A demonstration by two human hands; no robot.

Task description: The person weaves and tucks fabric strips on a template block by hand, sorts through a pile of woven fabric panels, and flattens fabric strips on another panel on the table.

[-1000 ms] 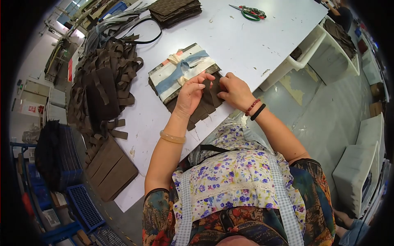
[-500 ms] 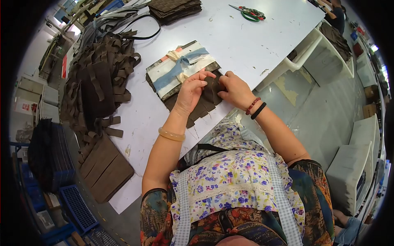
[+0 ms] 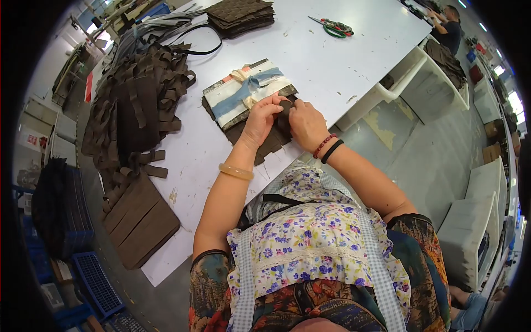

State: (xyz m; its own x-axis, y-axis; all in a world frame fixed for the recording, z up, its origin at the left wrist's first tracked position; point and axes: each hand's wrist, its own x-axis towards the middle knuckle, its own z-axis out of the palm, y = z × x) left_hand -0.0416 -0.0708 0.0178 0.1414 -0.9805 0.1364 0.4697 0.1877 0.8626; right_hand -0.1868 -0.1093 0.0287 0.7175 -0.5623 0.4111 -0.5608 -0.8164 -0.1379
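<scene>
Brown woven fabric (image 3: 269, 145) lies near the table's front edge, partly under a white block (image 3: 235, 94) wrapped with blue and cream cloth strips. My left hand (image 3: 262, 118) pinches a brown strip of this fabric between thumb and fingers. Close beside it on the right, my right hand (image 3: 307, 124) has its fingers curled on the same fabric; its fingertips are partly hidden. Both hands are just below the block's right corner.
Brown strips (image 3: 138, 105) are heaped on the white table (image 3: 310, 66), with slit brown panels (image 3: 141, 224) at its left corner. Farther back are stacked woven pieces (image 3: 240, 16) and green-handled scissors (image 3: 336, 29). White bins (image 3: 437, 86) stand right; a person (image 3: 449, 29) is behind them.
Both hands have drawn closer together over the fabric, the right one shifting left. The view has shifted slightly, and more of the person at the back right shows.
</scene>
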